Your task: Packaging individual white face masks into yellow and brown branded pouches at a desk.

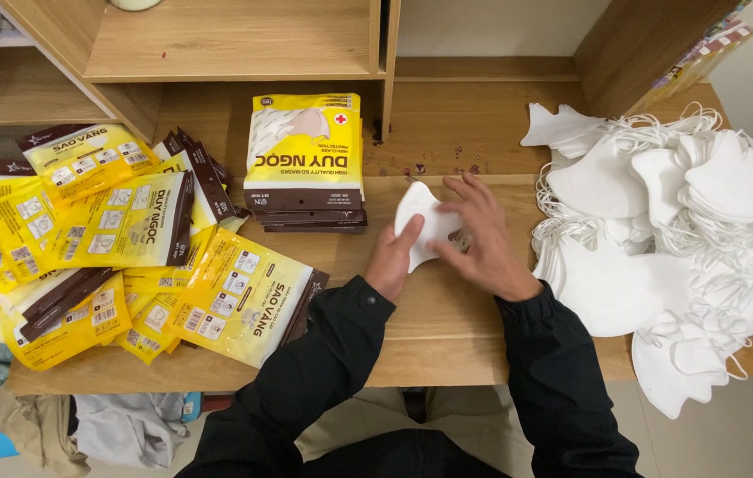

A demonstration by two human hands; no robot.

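Loose pouches: yellow-and-brown, scattered flat at the far left of the tabletop.
Stacked pouches: neat pile just left of centre, behind the left hand.
Left hand: thumb pinching the lower left edge of the white mask — grip closed on it.
White mask: folded flat on the tabletop between both hands, long axis running away from the body.
Right hand: fingers spread, pressing the mask's right edge — flat, not clasped.
Mask heap: loose white masks, right side, nearer the right hand.
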